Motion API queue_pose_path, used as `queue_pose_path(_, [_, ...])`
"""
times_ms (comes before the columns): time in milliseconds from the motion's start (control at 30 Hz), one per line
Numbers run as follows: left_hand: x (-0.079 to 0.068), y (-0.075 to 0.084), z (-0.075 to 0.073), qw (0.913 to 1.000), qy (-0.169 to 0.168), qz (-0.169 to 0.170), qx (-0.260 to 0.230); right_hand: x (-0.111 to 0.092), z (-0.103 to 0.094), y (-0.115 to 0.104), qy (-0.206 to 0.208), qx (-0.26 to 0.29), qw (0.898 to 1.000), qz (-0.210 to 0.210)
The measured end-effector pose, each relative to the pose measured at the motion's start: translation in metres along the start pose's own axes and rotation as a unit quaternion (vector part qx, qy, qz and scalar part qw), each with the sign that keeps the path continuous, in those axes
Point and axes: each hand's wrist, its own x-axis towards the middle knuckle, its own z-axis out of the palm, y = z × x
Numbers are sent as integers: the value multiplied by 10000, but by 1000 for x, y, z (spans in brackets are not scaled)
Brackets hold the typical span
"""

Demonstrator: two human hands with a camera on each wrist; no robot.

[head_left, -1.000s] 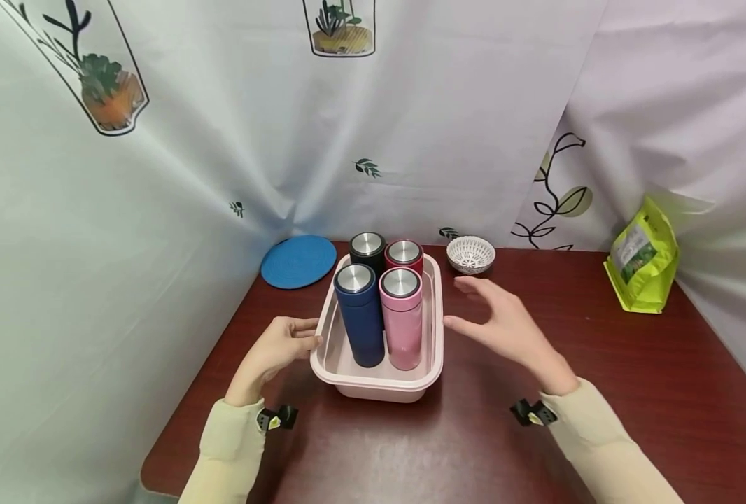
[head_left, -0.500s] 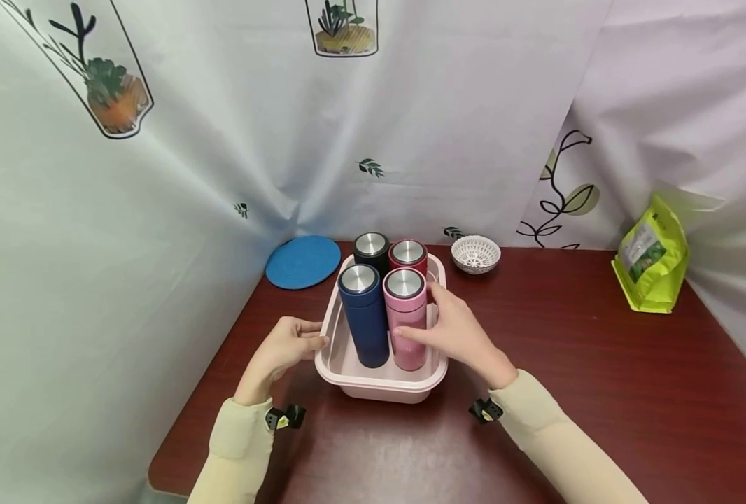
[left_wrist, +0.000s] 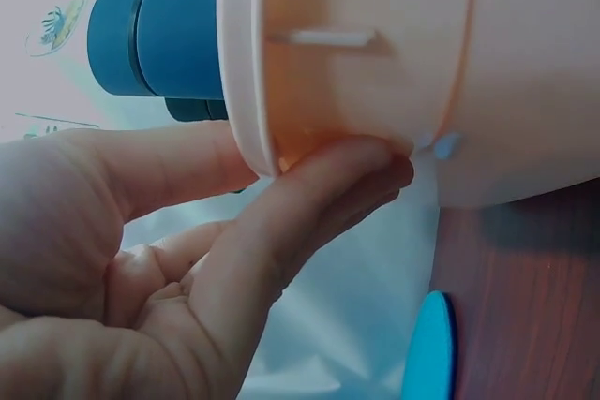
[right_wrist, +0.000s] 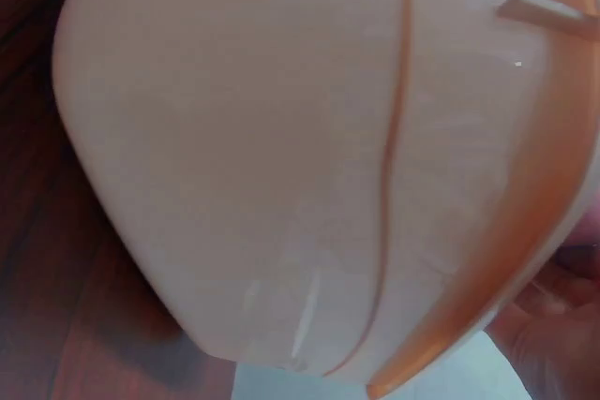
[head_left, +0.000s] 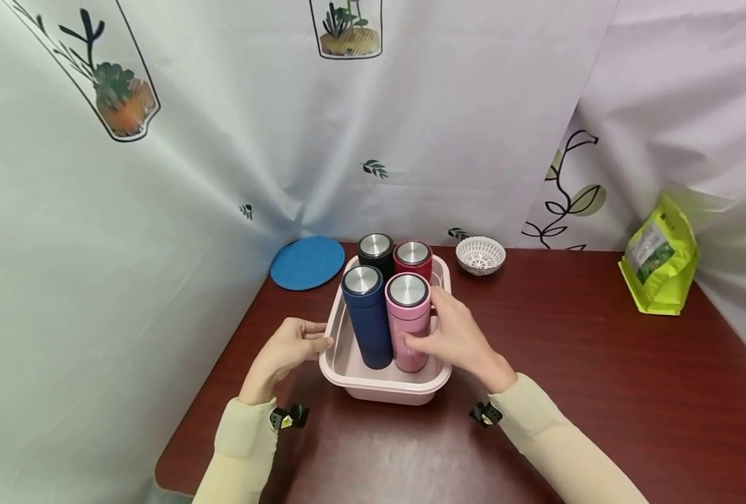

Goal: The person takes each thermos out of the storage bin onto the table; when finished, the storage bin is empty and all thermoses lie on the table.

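Pale pink plastic bin (head_left: 390, 397) sits on the dark red wood table (head_left: 600, 350), four bottles upright or close to it inside, two by two. Front row: navy bottle (head_left: 371, 329) on the left, pink bottle (head_left: 404, 323) on the right. Back row: black bottle (head_left: 381, 265) left, red bottle (head_left: 420, 269) right. All four show round, silvery lid tops.

Right hand (head_left: 460, 341) grips the pink bottle: thumb across the front, fingers reaching round the right side, forearm passing over the bin's right rim. Can't tell if the base touches the bin floor. Right wrist view is mostly the bin's outer wall, just a bit of hand past the rim.

Left hand (head_left: 289, 350) pinches the bin's left rim. Left wrist view has the thumb at the edge, other fingers against the outer wall below it.

Both sleeves (head_left: 241, 441) cream, small black unit (head_left: 289, 418) at each wrist.

Round blue mat (head_left: 308, 263) back left, white openwork bowl (head_left: 481, 256) just right of the bin's far end, lime-green bag (head_left: 659, 259) standing far right. White cloth (head_left: 474, 105) with plant prints hangs behind.
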Motion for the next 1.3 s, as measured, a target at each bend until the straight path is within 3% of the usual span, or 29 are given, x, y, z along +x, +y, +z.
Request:
queue_pose_path(333, [8,3,2,9999,-75,-91,77,0,-20,-7,611,-38,9954,-735])
queue_pose_path(500, [12,4,4,9999,-105,-54,89,0,-29,-9,934,74,9919,-856])
queue_pose_path(700, [7,2,4,9998,-24,-203,89,-6,-36,-13,1307,253,9867,-933])
queue_pose_path(1000, [2,-1,3,9999,-61,-99,94,-3,-58,-22,1854,505,9726,-1307])
queue_pose_path(1300, [4,-1,2,9995,46,-125,303,-1,-76,-25,2478,1051,9528,-1405])
